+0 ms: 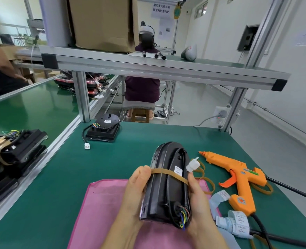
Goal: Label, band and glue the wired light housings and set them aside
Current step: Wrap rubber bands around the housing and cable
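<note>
The left hand (136,191) and right hand (199,200) grip a black light housing (164,187) above the pink mat (101,203), a tan rubber band (168,174) stretched across it.

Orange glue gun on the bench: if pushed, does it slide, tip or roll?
The glue gun lies flat on its side, so it probably slides, not tips. Its black cord leaves the handle and would likely drag, pivoting it.
</note>
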